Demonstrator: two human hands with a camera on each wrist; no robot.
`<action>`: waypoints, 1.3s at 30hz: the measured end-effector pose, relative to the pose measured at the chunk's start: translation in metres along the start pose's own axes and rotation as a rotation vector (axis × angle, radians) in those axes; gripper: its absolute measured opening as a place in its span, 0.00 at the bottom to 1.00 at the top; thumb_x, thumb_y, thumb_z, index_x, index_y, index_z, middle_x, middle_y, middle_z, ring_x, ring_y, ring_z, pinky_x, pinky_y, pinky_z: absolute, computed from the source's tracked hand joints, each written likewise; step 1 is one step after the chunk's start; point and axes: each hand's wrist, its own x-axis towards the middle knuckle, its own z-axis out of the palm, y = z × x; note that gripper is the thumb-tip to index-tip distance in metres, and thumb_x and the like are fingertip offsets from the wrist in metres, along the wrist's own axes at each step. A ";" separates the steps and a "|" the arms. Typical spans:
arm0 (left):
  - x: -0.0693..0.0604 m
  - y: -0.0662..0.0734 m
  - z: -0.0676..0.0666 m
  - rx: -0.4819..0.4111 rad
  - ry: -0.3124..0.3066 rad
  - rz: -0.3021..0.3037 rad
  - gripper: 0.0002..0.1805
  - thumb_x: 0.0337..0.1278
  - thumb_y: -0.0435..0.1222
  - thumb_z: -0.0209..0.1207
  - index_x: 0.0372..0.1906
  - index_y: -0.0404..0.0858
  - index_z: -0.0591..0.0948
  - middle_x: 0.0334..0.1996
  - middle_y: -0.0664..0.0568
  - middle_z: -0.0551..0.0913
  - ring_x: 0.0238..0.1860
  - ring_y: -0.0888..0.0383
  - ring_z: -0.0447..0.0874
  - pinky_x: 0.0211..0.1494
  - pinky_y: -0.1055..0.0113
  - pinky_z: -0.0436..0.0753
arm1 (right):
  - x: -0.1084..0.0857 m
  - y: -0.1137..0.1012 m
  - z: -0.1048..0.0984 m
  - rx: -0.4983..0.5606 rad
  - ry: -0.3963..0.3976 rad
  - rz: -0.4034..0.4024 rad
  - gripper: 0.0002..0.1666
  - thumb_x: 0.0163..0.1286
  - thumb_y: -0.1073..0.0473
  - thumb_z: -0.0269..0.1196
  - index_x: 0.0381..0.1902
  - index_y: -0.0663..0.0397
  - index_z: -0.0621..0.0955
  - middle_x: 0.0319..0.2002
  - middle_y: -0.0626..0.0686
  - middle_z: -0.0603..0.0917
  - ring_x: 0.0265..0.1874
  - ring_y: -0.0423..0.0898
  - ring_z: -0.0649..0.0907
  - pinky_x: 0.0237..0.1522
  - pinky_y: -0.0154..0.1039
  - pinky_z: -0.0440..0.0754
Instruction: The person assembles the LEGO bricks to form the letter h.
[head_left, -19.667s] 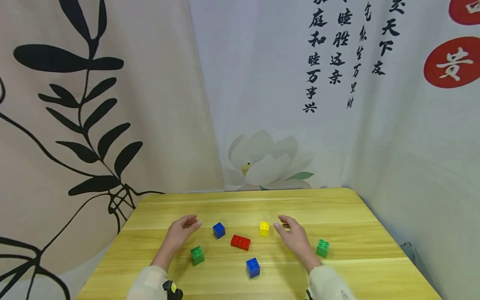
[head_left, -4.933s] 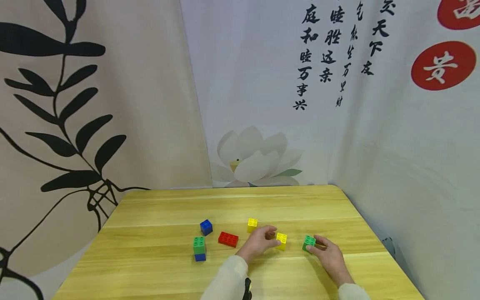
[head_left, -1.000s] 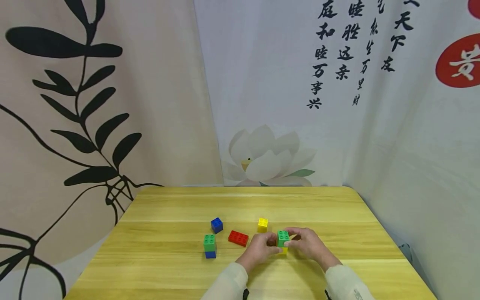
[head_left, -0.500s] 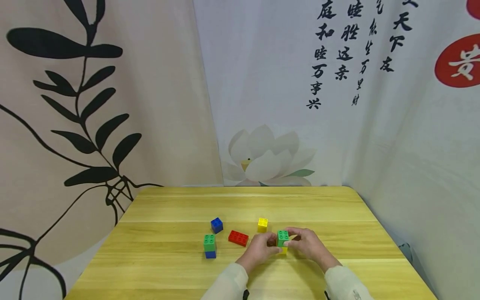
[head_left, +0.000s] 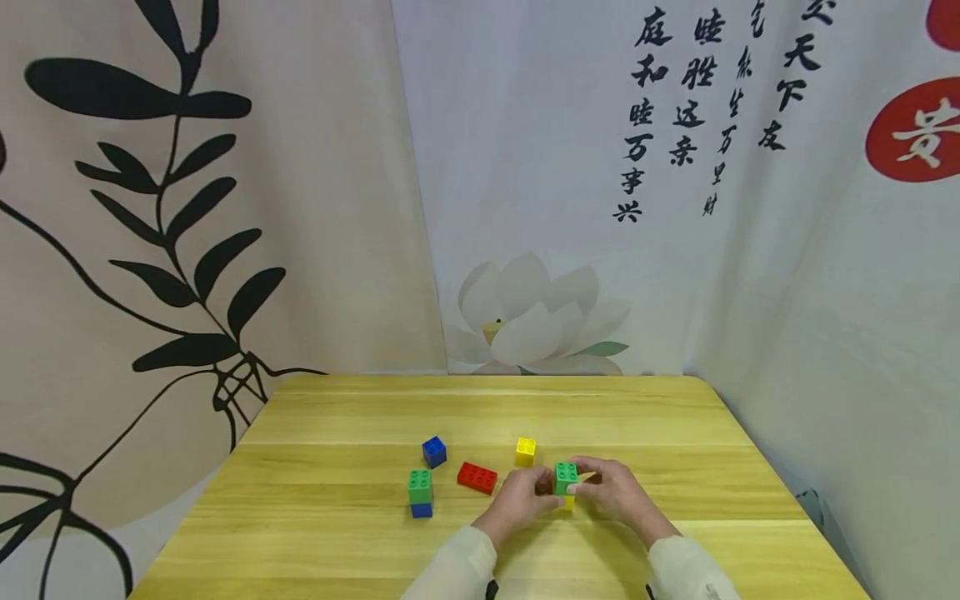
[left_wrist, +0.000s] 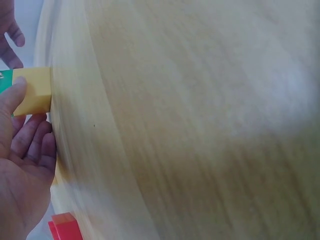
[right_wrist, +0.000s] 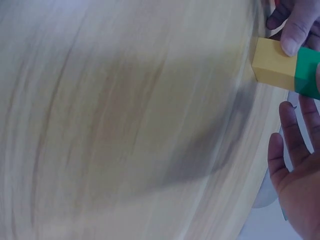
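Now that the green brick (head_left: pixel 566 477) has joined the yellow brick (head_left: pixel 569 503), lower centre, my left hand (head_left: pixel 522 495) pinches yellow, right hand (head_left: pixel 615 488) green, apparently stacked.

Pale wood-grain tabletop (head_left: pixel 337 550) here, stretching out past the left hand (head_left: pixel 521 500) and right hand (head_left: pixel 618 496), with hanging cloth (head_left: pixel 810 317) behind it. Beyond and left of the left hand it's beige with a big black plant print (head_left: pixel 187 352); ahead of both it's whiter with a faded lotus (head_left: pixel 536 329), black Chinese characters (head_left: pixel 651 72) up beyond the right hand, red ovals (head_left: pixel 885 129) farther right. Light's pretty soft.
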 end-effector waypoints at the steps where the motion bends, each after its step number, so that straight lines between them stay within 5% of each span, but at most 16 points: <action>1: 0.000 0.000 0.000 0.004 0.001 0.000 0.16 0.55 0.34 0.71 0.48 0.37 0.82 0.40 0.55 0.85 0.42 0.59 0.83 0.48 0.63 0.82 | 0.000 0.000 0.001 0.003 0.003 0.001 0.26 0.64 0.59 0.70 0.59 0.60 0.80 0.49 0.56 0.84 0.41 0.49 0.82 0.39 0.44 0.83; 13: 0.001 0.000 0.001 0.043 0.013 0.020 0.17 0.55 0.32 0.70 0.49 0.35 0.83 0.39 0.55 0.85 0.42 0.57 0.83 0.46 0.65 0.82 | -0.004 -0.003 0.007 0.017 0.076 0.072 0.27 0.63 0.62 0.71 0.60 0.59 0.80 0.50 0.54 0.83 0.42 0.48 0.82 0.37 0.43 0.83; 21: -0.002 0.003 0.000 0.076 0.007 0.005 0.27 0.54 0.33 0.71 0.59 0.32 0.78 0.40 0.52 0.85 0.41 0.58 0.82 0.47 0.62 0.82 | -0.007 0.000 0.008 -0.010 0.076 0.091 0.33 0.62 0.61 0.72 0.65 0.62 0.76 0.51 0.55 0.83 0.44 0.50 0.82 0.42 0.46 0.83; 39: -0.008 0.021 -0.031 0.076 -0.016 0.000 0.28 0.59 0.37 0.68 0.63 0.33 0.76 0.52 0.41 0.81 0.53 0.45 0.79 0.54 0.50 0.80 | -0.010 -0.007 -0.004 -0.078 0.143 0.101 0.38 0.63 0.47 0.71 0.66 0.60 0.75 0.57 0.57 0.81 0.52 0.54 0.81 0.48 0.51 0.82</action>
